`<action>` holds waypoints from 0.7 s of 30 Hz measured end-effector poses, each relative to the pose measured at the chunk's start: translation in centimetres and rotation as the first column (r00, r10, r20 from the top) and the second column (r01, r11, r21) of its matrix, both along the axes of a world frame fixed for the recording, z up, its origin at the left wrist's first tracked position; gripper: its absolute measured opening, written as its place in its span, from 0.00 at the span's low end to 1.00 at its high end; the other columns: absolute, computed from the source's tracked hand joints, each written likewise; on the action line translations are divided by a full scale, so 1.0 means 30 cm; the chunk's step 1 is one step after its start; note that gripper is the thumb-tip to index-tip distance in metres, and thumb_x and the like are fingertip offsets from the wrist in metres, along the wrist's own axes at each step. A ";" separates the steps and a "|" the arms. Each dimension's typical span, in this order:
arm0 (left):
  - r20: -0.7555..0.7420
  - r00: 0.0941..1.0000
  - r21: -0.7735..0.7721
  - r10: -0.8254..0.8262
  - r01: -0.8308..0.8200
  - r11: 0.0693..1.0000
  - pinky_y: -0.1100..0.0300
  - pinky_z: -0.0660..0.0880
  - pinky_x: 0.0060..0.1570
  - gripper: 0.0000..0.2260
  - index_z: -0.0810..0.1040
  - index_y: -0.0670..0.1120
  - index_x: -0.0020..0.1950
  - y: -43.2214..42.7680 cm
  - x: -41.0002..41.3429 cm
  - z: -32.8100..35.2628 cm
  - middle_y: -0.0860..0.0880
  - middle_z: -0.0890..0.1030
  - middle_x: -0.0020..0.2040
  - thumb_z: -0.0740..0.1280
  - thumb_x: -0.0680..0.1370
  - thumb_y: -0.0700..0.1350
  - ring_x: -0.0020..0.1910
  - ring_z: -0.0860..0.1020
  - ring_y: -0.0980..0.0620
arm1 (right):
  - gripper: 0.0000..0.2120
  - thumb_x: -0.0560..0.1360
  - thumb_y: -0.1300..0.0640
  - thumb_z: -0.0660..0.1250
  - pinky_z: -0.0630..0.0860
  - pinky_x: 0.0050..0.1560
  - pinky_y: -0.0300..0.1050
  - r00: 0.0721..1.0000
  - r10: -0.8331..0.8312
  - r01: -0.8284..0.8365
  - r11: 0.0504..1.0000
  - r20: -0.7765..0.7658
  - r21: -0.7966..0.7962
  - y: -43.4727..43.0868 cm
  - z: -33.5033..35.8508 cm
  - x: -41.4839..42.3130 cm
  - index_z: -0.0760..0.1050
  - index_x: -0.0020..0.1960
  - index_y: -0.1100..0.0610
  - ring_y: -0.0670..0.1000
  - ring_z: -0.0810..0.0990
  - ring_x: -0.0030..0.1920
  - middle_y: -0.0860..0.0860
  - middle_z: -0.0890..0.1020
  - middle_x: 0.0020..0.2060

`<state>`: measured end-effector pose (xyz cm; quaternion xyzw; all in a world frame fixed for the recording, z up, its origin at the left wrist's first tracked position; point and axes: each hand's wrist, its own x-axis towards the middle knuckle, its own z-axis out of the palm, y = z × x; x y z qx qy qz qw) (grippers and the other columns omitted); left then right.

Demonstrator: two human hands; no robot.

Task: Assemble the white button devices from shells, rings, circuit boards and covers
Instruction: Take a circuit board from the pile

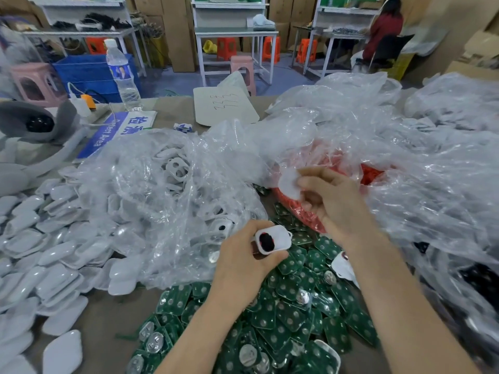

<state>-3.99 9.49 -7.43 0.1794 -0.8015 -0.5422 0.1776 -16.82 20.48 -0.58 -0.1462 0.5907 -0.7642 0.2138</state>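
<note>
A shell is gripped in the left hand, a white disc pinched in the right hand. With boards heaped unfitted on the counter, assembly is judged early.

You are looking at a blue sign that is showing "Defect Area" in white, with blue characters "检测" on its white band. The white card is bearing handwritten marks you cannot read.

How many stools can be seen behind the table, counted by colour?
Pink stools: 2
Orange stools: 4
Total: 6
</note>
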 end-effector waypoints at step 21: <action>0.006 1.000 -0.057 -0.002 0.002 0.998 0.72 0.73 0.42 0.16 0.77 0.61 0.51 0.007 0.011 0.015 0.65 0.80 0.46 0.78 0.69 0.47 0.44 0.80 0.63 | 0.06 0.71 0.63 0.65 0.76 0.35 0.43 0.967 0.229 -0.227 0.973 -0.111 0.029 0.085 -0.127 0.066 0.79 0.36 0.60 0.52 0.75 0.34 0.57 0.77 0.33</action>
